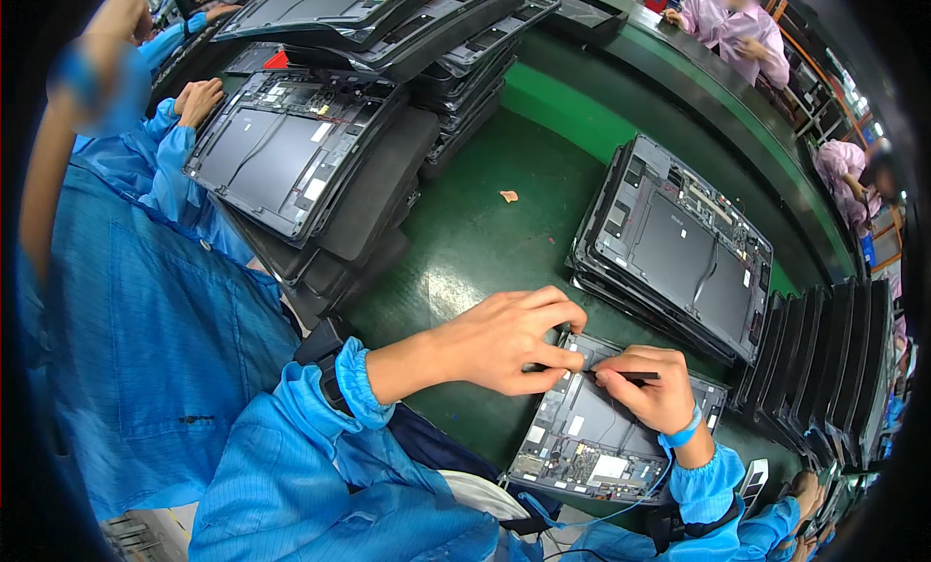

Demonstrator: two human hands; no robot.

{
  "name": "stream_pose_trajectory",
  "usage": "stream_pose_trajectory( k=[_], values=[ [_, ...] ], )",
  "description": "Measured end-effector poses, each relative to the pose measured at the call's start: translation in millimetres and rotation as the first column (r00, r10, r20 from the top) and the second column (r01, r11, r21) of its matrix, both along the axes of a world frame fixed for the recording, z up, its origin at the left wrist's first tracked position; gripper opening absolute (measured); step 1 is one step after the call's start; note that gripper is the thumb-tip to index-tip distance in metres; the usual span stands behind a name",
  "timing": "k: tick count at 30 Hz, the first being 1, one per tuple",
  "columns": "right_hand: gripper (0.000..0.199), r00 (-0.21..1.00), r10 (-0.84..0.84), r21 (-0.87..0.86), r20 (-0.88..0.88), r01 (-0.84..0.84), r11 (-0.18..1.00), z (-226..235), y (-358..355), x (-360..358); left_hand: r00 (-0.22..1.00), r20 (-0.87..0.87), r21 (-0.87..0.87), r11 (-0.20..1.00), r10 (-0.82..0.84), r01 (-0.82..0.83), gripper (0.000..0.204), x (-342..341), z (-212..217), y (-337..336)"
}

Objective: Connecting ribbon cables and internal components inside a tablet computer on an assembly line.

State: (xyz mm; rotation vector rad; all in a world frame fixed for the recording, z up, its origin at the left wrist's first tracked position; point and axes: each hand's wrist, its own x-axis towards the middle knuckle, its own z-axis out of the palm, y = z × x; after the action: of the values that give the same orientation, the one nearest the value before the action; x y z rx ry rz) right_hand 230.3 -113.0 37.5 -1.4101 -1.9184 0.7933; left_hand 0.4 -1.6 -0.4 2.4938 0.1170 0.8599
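An open laptop chassis (554, 436) lies on the green bench in front of me, its circuit board, thin cables and white labels exposed. My left hand (509, 344) reaches over its far left edge, with fingers bent and thumb and fingertips drawn together; whatever they pinch is too small to make out. In my right hand (648, 392) is a slim black pen-like tool (640, 376), gripped between thumb and fingers. Its tip points left, close to my left fingertips, over the chassis. A blue wrist strap (685, 430) circles my right wrist, and its cord runs down across the chassis.
Beyond my right hand stands a stack of laptop chassis (669, 242), with black panels (824, 363) upright beside it. Tall stacks (427, 38) rise at the far left. A co-worker in blue (145, 271) handles another chassis (281, 155). An orange scrap (509, 196) lies on the green surface.
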Motion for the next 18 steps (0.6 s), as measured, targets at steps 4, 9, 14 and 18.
stream_pose_trajectory(
  k=[4, 9, 14, 18],
  values=[
    [0.008, 1.0, 0.021, -0.017, 0.011, -0.021, 1.0, -1, 1, 2, 1.0, -0.001, 0.002, 1.0, 0.0, 0.0, 0.021, 1, 1, 0],
    [0.007, 1.0, 0.011, -0.006, -0.016, -0.011, 1.0, -5, 2, 4, 1.0, 0.001, 0.007, 1.0, -0.004, 0.004, 0.02, 0, 0, 0],
    [0.005, 1.0, -0.021, 0.037, -0.007, 0.021, 0.999, -7, 0, 1, 1.0, -0.001, 0.019, 1.0, 0.003, -0.003, 0.021, 1, 1, -1],
    [0.005, 0.998, -0.053, 0.112, 0.02, 0.051, 0.992, -9, -5, -7, 1.0, 0.012, 0.028, 1.0, 0.004, -0.004, 0.021, 0, 0, -1]
  ],
)
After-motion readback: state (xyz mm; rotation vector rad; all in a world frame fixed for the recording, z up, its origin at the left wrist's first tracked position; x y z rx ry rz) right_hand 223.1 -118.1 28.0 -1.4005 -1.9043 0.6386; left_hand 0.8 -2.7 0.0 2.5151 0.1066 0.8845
